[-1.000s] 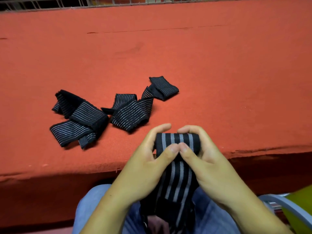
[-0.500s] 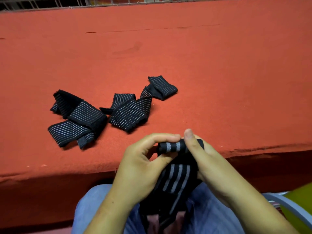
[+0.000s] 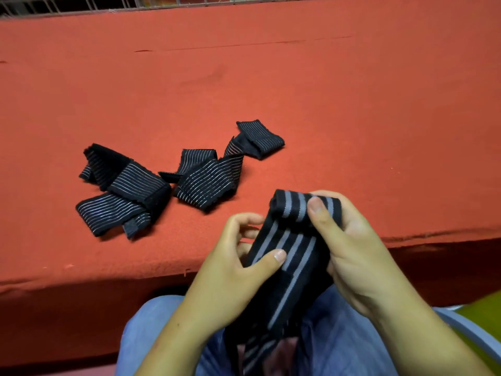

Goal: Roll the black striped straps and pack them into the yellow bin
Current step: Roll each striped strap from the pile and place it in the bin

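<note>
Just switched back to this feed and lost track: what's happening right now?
A seated person is rolling a broad-striped black strap at the near edge of the red table. The right hand grips the rolled-up top end, while the left hand pinches the flat length below it; the tail hangs over the lap. Other black striped straps lie loose on the table, not yet rolled. Only a corner of the yellow bin shows at lower right.
</note>
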Available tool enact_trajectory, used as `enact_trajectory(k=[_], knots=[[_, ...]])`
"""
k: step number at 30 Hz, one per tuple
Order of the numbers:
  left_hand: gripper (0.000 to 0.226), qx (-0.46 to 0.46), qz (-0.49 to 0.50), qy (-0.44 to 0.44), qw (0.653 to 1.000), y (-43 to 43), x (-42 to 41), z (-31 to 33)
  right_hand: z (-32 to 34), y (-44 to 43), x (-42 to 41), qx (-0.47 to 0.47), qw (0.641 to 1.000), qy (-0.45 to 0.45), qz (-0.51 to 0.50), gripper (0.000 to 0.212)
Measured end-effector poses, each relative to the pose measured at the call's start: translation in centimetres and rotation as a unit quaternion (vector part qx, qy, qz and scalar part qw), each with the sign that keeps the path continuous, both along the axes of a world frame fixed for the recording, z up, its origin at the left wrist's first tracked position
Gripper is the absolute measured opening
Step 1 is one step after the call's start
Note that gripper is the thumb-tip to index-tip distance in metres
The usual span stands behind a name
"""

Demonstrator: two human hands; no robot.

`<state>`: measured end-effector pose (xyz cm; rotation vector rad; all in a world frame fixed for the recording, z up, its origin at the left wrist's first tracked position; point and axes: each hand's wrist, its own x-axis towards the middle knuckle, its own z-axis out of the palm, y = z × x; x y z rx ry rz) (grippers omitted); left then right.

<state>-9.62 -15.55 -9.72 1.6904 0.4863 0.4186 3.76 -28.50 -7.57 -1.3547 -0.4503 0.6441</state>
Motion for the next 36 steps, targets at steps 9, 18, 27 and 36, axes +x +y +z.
enact_trajectory(k=[9, 18, 27, 36], knots=[[0.022, 0.004, -0.153, 0.100, 0.983, 0.2, -1.3, -2.7, 0.2, 0.6, 1.6, 0.017, 0.999, 0.005, -0.048, 0.053], [0.026, -0.022, -0.171, 0.101, 0.980, -0.6, -1.2, -4.4, 1.0, 0.5, 1.6, 0.033, 0.998, 0.050, -0.028, 0.052], [0.044, -0.312, -0.054, 0.185, 0.930, 0.5, 0.2, -7.6, 1.6, 0.4, 1.5, 0.048, 0.997, 0.056, 0.000, 0.055], [0.020, -0.214, -0.225, 0.138, 0.941, 0.4, -1.4, -4.6, 1.5, 0.5, 0.7, 0.070, 0.994, 0.085, 0.014, 0.060]])
